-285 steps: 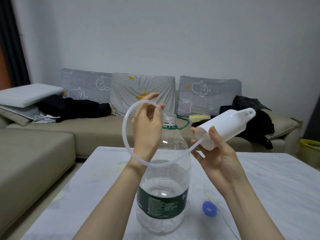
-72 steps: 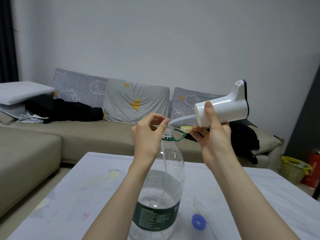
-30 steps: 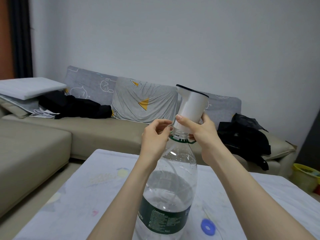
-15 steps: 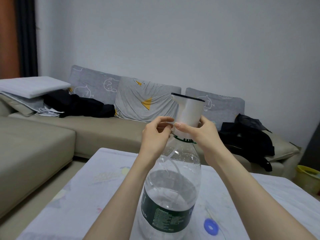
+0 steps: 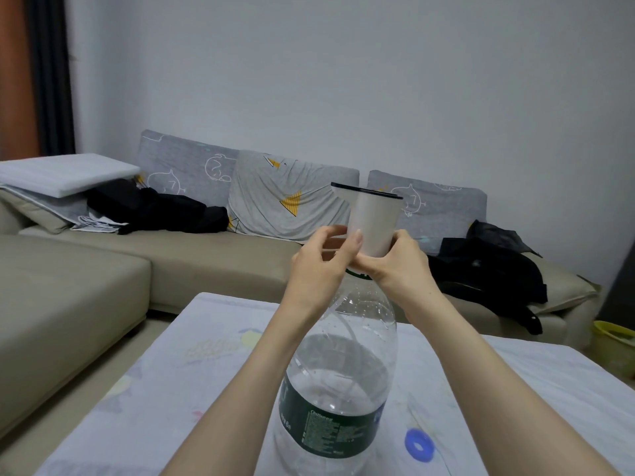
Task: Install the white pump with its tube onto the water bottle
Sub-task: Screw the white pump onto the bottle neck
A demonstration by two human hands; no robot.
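The white pump stands nearly upright on the neck of the water bottle, which rests on the table, and its tube curves down inside the clear bottle. The right hand is wrapped around the pump's lower end, thumb pressed on its front. The left hand has its fingers curled at the neck just beside the pump's base; whether they clamp on it cannot be told.

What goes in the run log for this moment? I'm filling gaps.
pump upright on bottle neck | tube inside | right hand grips pump | left hand at neck
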